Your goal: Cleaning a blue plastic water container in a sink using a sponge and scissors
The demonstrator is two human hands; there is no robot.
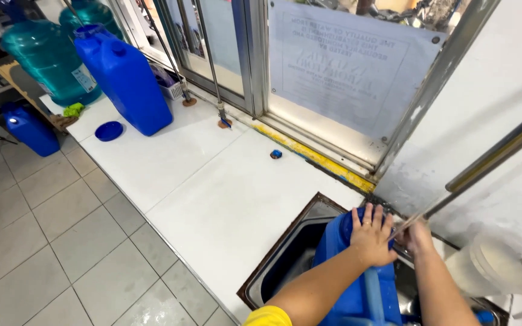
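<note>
Over steel sink point(285, 256), left hand point(371, 236) presses smooth blue jug point(348, 284).

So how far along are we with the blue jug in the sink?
Done: blue jug stands in the sink. In hand: left hand rests flat on its top, right hand beside it, blurred. Left: another blue jug waits on the counter, its cap off.

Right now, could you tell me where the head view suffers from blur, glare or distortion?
In the head view, the right hand is smeared by motion, while the left hand on the blue container in the sink is sharper; the wide lens bends the window frame; soft glare washes over the white counter; the translucent jug at the right edge looks blurred.
</note>
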